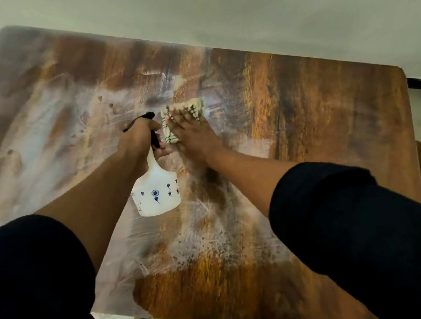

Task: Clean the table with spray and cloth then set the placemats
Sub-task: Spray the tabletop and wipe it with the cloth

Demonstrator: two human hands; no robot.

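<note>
Spray bottle (156, 190): white plastic, long axis running 12–6, black nozzle toward 12; my left hand (142, 138) grips its neck, held above the table (306, 120). Checked cloth (184, 120), folded, lies flat under my right hand (193, 137), fingers spread straight, pressing. Wood-grain tabletop, streaky wet smears.

Left hand (142, 138) grips spray bottle (156, 190); right hand (190, 135), blurred, apparently presses cloth (184, 112).

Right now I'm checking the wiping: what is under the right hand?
The right hand presses flat on a checked cloth lying on the wooden table. The table beneath the cloth is hidden.
</note>
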